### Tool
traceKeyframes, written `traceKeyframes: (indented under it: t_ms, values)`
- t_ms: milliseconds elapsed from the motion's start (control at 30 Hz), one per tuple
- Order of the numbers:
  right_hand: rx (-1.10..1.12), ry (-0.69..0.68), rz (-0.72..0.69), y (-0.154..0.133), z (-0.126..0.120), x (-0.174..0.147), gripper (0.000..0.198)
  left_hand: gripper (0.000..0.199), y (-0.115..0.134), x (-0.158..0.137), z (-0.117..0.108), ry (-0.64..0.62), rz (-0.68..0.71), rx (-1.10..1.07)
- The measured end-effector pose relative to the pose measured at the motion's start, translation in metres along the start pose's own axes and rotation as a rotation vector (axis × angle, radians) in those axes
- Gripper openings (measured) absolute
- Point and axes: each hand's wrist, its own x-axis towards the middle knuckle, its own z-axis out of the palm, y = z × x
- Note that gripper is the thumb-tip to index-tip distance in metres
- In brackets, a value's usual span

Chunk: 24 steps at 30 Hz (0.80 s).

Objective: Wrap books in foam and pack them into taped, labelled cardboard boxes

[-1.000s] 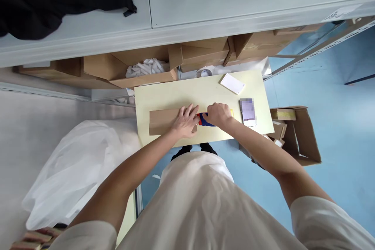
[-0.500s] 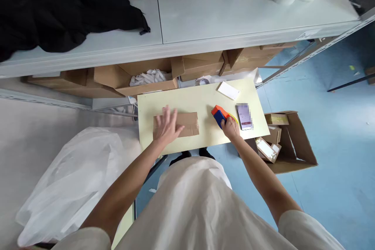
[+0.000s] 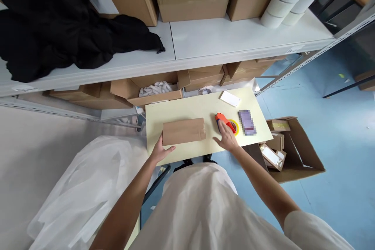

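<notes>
A closed brown cardboard box [image 3: 184,131] lies on the left half of the small pale yellow table [image 3: 196,111]. My left hand [image 3: 159,151] is closed on the box's left front corner, fingers against its left end and thumb along the near side. My right hand [image 3: 227,138] is open, thumb spread away, with its fingertips beside an orange and blue tape dispenser [image 3: 224,118] that carries a yellow-rimmed roll. The dispenser rests on the table, partly hidden by the hand.
A phone [image 3: 247,122] and a small white box [image 3: 230,99] lie right on the table. An open carton [image 3: 307,152] with small parcels stands on the floor at right. Behind, a grey shelf [image 3: 211,45] holds cartons, black cloth and white rolls. White plastic sheeting [image 3: 88,187] lies left.
My left hand has gone from the box's top to its left end, and the box is turned slightly. My right hand has let go of the tape dispenser and opened.
</notes>
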Motion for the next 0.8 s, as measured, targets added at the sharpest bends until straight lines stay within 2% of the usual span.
traceKeyframes:
  t_ms: [67, 100, 167, 233, 300, 400, 533, 667, 800]
  values:
    - [0.141, -0.113, -0.103, -0.016, 0.013, -0.002, 0.104, 0.087, -0.005, 0.001, 0.001, -0.007, 0.031, 0.056]
    - [0.214, -0.156, -0.119, -0.024, 0.021, -0.002, 0.105, 0.085, -0.006, 0.002, 0.002, -0.005, 0.035, 0.061]
    - [0.345, -0.154, -0.106, -0.036, 0.036, 0.0, 0.09, 0.082, -0.006, 0.003, 0.003, 0.002, 0.028, 0.041]
    - [0.428, -0.09, -0.058, -0.042, 0.043, 0.007, 0.073, 0.078, -0.001, 0.006, 0.001, -0.01, 0.011, -0.015]
    - [0.464, -0.052, -0.007, -0.045, 0.038, 0.017, 0.063, 0.073, 0.008, 0.01, -0.003, -0.019, 0.012, -0.054]
    - [0.477, -0.076, 0.086, -0.048, 0.015, 0.036, 0.053, 0.056, 0.021, 0.021, -0.01, 0.008, 0.011, -0.012]
    - [0.387, -0.089, 0.334, -0.058, -0.011, 0.061, 0.045, 0.048, 0.029, 0.041, -0.011, -0.01, -0.042, -0.09]
    - [0.279, -0.128, 0.442, -0.066, -0.011, 0.082, 0.046, 0.049, 0.024, 0.063, -0.007, 0.047, -0.153, -0.173]
    - [0.226, -0.161, 0.478, -0.067, 0.002, 0.099, 0.049, 0.038, 0.022, 0.08, -0.006, 0.084, -0.232, 0.028]
